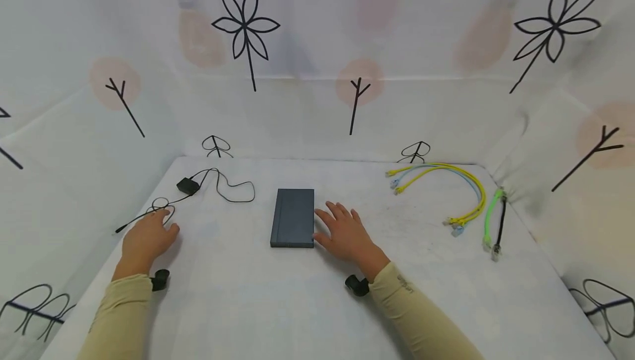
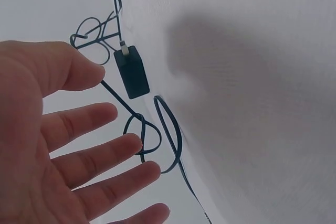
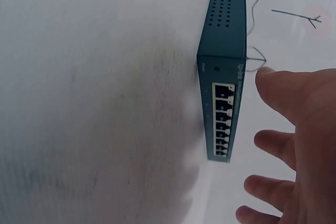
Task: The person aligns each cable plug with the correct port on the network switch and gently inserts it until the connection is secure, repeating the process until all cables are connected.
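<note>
A dark grey-blue network switch [image 1: 294, 218] lies flat near the middle of the table. Its row of ports [image 3: 223, 121] faces the right wrist camera. Close to its right side hovers my right hand [image 1: 349, 237], fingers spread and holding nothing. On the left, my left hand [image 1: 145, 242] reaches over the thin black cable [image 1: 240, 202] of a black power adapter [image 1: 188, 186]. In the left wrist view, the fingers are extended and apart in front of the cable's loops, gripping nothing. The adapter [image 2: 132, 72] lies beyond the thumb. Whether a fingertip touches the cable, I cannot tell.
Yellow and light-blue network cables [image 1: 478, 194] lie curved at the back right. A short green cable [image 1: 491, 216] and a short black cable [image 1: 502, 219] lie by the right edge. White printed fabric [image 1: 307, 117] walls in the white table [image 1: 258, 305].
</note>
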Motion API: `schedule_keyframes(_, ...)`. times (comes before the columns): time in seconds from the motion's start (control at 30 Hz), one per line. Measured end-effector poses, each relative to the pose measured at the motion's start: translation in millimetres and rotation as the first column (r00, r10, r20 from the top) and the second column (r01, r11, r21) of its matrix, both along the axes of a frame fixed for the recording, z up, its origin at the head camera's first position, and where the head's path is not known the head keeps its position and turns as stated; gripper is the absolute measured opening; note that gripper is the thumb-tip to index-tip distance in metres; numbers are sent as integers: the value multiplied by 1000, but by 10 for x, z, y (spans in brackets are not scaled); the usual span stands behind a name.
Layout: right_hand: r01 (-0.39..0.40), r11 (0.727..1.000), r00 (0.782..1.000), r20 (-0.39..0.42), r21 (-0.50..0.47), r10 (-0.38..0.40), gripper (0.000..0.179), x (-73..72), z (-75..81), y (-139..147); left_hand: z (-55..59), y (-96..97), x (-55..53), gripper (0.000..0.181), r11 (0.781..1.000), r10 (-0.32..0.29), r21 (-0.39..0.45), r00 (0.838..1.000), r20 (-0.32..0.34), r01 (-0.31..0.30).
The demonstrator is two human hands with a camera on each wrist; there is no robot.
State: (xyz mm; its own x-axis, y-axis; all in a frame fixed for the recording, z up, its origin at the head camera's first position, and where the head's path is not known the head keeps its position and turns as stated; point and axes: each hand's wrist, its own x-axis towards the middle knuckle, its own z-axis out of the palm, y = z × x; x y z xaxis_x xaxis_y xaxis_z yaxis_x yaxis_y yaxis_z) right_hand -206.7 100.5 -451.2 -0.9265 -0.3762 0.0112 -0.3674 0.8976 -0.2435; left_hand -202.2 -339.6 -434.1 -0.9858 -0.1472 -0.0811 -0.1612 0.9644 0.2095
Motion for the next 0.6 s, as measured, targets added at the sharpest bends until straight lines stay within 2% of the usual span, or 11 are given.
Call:
schedule_keyframes(0.23, -38, 999, 999, -6, -16, 38, 63, 18, -1, -84, -8, -98, -6, 53, 1000, 16, 11, 1000, 12, -16)
schedule_keyframes(0.47, -57, 998, 998, -9, 0, 57, 63, 28, -23, -170, 39, -167, 23, 42, 997, 66, 25, 998, 15, -67)
schedule_keyframes(0.6, -74, 997, 997, -12, 4, 74, 63, 41, -9, -208, 46, -213, 19, 34, 994, 99, 39, 995, -11, -99)
